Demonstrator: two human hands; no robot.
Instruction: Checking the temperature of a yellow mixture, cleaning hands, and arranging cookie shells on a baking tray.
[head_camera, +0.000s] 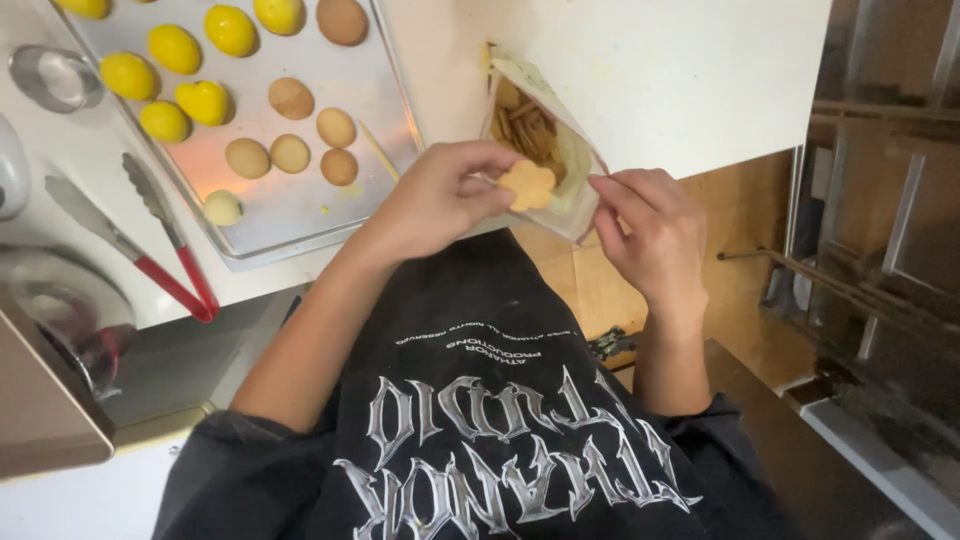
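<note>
My left hand (435, 195) pinches a small flower-shaped cookie (527, 184) between thumb and fingertips, right at the mouth of a clear plastic bag (575, 165) that lies over the edge of the white counter (680, 80). My right hand (655, 230) grips the bag's near lip, fingers closed on the film to hold the opening wide. More biscuits — flat, tan pieces, some stick-shaped — are heaped inside the bag.

I judge the cookie very light, dry and stiff, but brittle: its lobes look like the weak points, so I hold it by the flat faces near the middle and keep the squeeze gentle. Its surface looks matte and crumbly, not slippery. The bag is the opposite — thin, limp and slick — so it only keeps its shape where I take the rim, and a firm pinch on the film does it no harm.

Off to my left sits a metal baking tray (300, 215) with yellow-coated rounds (175, 48) and plain tan rounds (291, 97) spread on it. Beside the tray lie red-handled tongs (165, 245), well apart from both hands.
</note>
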